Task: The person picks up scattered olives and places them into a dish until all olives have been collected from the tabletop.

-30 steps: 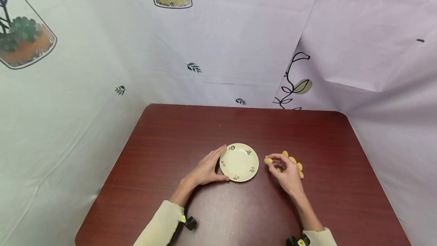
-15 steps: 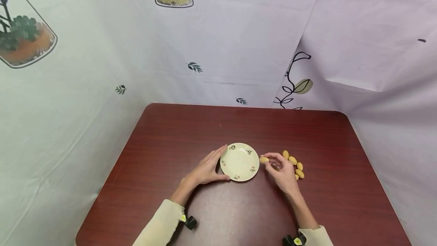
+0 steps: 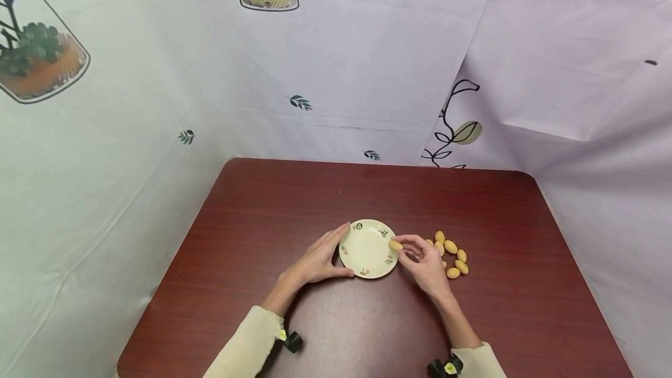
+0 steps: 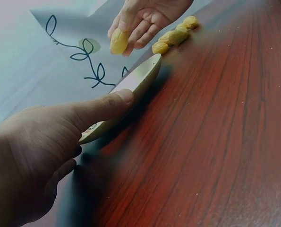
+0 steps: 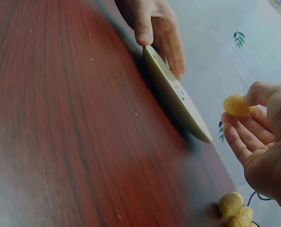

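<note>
A small cream plate [image 3: 367, 249] with printed motifs lies on the dark red table. My left hand [image 3: 317, 258] holds it by its left side, thumb on the near rim and fingers along the far-left rim. Between thumb and fingertips, my right hand [image 3: 424, 266] pinches a small yellow oval with a wrinkled skin [image 5: 237, 105], its kind unclear. In the head view that oval [image 3: 395, 245] overlaps the plate's right rim; both wrist views show it raised above the plate. Several matching yellow ovals [image 3: 450, 247] lie right of the plate, some partly hidden behind the right hand.
The brown-red table [image 3: 294, 191] has rounded far corners. Pale cloth walls [image 3: 336, 63] printed with plants stand behind it and at both sides. Each wrist wears a small black camera, the left camera [image 3: 293, 341] close above the tabletop.
My right hand has moved left with the pinched yellow oval, from beside the plate to over its right rim, uncovering more of the ovals behind. The left hand and plate have stayed put.
</note>
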### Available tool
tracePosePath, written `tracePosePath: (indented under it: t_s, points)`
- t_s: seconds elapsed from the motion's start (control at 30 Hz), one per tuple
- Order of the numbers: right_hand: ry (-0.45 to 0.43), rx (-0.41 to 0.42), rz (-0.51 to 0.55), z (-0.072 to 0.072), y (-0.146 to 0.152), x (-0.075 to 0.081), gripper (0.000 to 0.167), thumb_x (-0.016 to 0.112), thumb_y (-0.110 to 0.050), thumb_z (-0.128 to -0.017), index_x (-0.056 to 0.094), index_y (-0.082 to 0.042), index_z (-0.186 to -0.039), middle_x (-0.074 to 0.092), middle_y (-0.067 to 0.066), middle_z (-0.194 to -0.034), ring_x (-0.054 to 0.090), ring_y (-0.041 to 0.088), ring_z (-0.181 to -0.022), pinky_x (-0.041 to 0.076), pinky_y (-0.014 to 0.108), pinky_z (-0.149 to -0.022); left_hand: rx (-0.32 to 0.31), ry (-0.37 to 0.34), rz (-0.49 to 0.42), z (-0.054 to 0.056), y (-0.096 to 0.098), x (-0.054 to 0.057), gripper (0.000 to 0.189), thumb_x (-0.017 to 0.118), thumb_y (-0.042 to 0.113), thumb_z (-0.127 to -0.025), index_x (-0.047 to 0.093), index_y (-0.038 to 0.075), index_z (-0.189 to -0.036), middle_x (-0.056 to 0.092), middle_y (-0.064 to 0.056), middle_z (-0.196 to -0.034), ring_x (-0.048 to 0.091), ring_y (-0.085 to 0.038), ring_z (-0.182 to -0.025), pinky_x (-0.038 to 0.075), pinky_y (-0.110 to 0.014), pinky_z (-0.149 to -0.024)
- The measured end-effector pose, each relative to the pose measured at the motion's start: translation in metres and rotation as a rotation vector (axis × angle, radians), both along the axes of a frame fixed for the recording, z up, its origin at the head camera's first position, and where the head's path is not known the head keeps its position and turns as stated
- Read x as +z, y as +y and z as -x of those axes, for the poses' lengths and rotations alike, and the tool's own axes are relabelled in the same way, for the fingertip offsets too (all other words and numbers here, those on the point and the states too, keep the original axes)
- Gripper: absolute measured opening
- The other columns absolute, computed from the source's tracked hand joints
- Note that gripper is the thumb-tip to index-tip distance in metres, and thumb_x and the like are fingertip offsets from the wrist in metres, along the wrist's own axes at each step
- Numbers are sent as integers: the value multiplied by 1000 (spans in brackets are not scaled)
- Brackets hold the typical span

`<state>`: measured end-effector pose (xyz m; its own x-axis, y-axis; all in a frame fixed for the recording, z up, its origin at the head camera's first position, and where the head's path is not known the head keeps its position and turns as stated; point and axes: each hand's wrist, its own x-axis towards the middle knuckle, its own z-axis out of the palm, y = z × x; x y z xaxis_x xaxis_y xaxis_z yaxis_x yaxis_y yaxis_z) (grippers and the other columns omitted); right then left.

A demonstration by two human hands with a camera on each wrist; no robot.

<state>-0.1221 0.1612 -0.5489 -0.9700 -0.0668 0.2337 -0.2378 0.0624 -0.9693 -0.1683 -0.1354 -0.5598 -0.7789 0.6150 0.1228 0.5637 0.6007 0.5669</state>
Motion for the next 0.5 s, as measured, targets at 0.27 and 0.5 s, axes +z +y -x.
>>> tracePosePath:
  t_s: [0.27, 0.5]
  points:
    - [-65, 19, 25, 2, -13, 0, 26, 72, 14, -93, 70, 11, -118, 73, 29, -119, 73, 10, -105, 57, 21, -91, -6, 0, 23, 1, -1, -1, 116, 90, 48, -84, 24, 0, -168, 28, -15, -173, 34, -33, -155, 34, -53, -122]
    - [-2, 25, 6, 5, -23, -4, 26, 70, 16, -92, 71, 11, -117, 74, 30, -116, 74, 18, -107, 57, 20, -91, -4, -11, 32, 1, -1, -2, 117, 89, 50, -85, 22, 3, -169, 27, -13, -174, 33, -32, -156, 34, -52, -123]
